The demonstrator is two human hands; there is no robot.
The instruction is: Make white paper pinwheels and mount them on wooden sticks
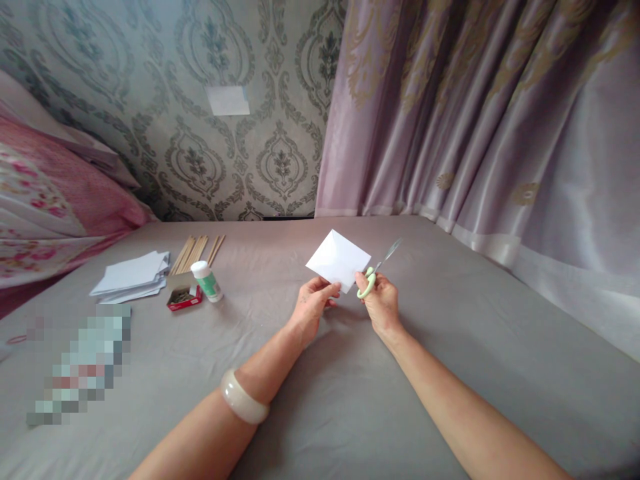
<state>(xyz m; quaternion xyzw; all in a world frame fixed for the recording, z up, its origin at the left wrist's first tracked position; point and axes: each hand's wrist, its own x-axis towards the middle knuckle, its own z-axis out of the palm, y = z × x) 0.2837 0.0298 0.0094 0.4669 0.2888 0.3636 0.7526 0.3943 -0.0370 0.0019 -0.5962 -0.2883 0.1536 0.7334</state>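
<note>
A piece of white paper (336, 257) with a crease or fold across it is held up above the grey cloth. My left hand (314, 303) pinches its lower edge between thumb and fingers. In my right hand (383, 303) is a pair of scissors (369, 283) with light green handles, the blades pointing away to the upper right. The thumb of that hand also rests against the paper's right corner. A pale bangle sits on my left forearm.
To the left lie a stack of white paper (131, 275), several wooden sticks (193, 253), a white and green bottle (207, 281) and a small red box (184, 298) of small items. A blurred-out flat object (85, 363) lies nearer. Purple curtains (425, 120) hang at the right.
</note>
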